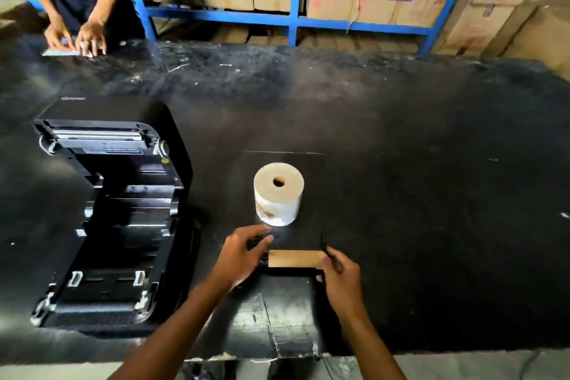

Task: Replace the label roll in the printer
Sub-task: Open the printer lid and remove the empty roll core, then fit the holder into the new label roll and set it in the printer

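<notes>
A black label printer [114, 213] lies on the left of the black table with its lid swung open and its roll bay empty. A full white label roll [278, 194] stands on end in the middle of the table. Just in front of it I hold an empty brown cardboard core [294, 258] on a black spindle, level and crosswise. My left hand [239, 256] pinches the black piece at the core's left end. My right hand [339, 278] grips the right end.
Another person's hands [77, 37] rest on a paper at the table's far left edge. Blue shelving [296, 18] with cardboard boxes stands behind the table. More boxes are stacked at the far right. The table's near edge [277, 355] is close to my body.
</notes>
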{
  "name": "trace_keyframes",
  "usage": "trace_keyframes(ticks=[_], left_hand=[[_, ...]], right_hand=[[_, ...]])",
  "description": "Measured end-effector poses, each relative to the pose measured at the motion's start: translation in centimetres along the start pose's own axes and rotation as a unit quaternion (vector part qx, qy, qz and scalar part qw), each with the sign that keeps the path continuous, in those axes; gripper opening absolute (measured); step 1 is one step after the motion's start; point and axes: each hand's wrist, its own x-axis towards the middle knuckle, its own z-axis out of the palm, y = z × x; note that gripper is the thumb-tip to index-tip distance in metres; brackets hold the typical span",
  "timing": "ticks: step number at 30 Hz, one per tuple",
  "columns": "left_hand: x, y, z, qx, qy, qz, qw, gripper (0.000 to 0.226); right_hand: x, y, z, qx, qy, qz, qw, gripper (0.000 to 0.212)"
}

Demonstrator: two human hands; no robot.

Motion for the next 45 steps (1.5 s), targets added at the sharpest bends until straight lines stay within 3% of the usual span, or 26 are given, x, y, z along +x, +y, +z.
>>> trace_keyframes(ticks=[2, 4, 6, 8, 11, 12, 18, 25, 28, 31, 35, 38, 41, 43, 45], left_hand=[[-1.4, 0.7, 0.0, 0.001, -0.107, -0.046, 0.993, 0.030], [-2.4, 0.8, -0.7, 0.018, -0.134, -0.047, 0.990, 0.028], [-3.0, 1.0, -2.8, -0.015, -0.103, -0.070, 0.992, 0.019], [-3.2, 0.7, -5.0, -0.021, -0.043, -0.083, 0.995, 0.025], [-3.1, -0.2, -6.7, 0.050, 0.101, -0.094, 0.989, 0.029], [-3.0, -0.3, -6.7, 0.057, 0.117, -0.097, 0.987, 0.031], [-2.8, -1.1, -1.9, 0.030, -0.032, -0.099, 0.994, 0.033], [-2.4, -2.4, -0.6, 0.104, -0.066, -0.027, 0.992, 0.038], [-1.4, -1.8, -1.0, 0.047, -0.004, -0.051, 0.998, 0.036], [1.0, -0.5, -1.8, -0.071, 0.056, -0.145, 0.985, 0.037], [4.2, 1.1, -1.9, -0.199, 0.020, -0.233, 0.952, 0.055], [5.3, 1.8, -1.4, -0.254, -0.026, -0.269, 0.929, 0.061], [5.3, 1.9, -0.9, -0.274, -0.048, -0.277, 0.920, 0.059], [5.3, 1.9, -1.1, -0.287, -0.046, -0.279, 0.915, 0.059], [5.4, 2.1, -1.4, -0.292, -0.039, -0.286, 0.912, 0.059]], right_hand=[[0.2, 0.3, 0.4, 0.011, -0.028, -0.005, 1.000, 0.023], [0.4, 0.4, 0.4, 0.014, -0.055, -0.012, 0.998, 0.017], [0.9, 0.4, -0.4, 0.025, -0.051, -0.013, 0.998, 0.013], [1.7, 0.0, -1.7, 0.036, -0.026, -0.015, 0.999, 0.012], [2.6, -0.1, -3.5, 0.021, 0.001, -0.025, 0.999, 0.022], [2.5, -0.1, -3.6, 0.004, -0.008, -0.028, 1.000, 0.022], [0.2, 1.0, -0.4, -0.178, -0.060, -0.109, 0.976, 0.005], [-0.9, 1.2, 0.2, -0.242, -0.026, -0.071, 0.967, 0.030], [0.2, -1.1, -0.4, -0.215, 0.006, -0.080, 0.973, 0.039], [2.0, -5.0, 1.0, -0.176, -0.009, -0.140, 0.974, 0.044], [4.5, -9.3, 5.3, -0.258, -0.052, -0.237, 0.935, 0.060], [5.7, -10.2, 7.8, -0.367, -0.077, -0.227, 0.899, 0.063], [5.8, -9.4, 9.5, -0.434, -0.055, -0.214, 0.873, 0.063], [5.9, -9.2, 9.9, -0.434, -0.040, -0.215, 0.874, 0.059], [6.2, -9.7, 9.4, -0.390, -0.039, -0.200, 0.898, 0.057]])
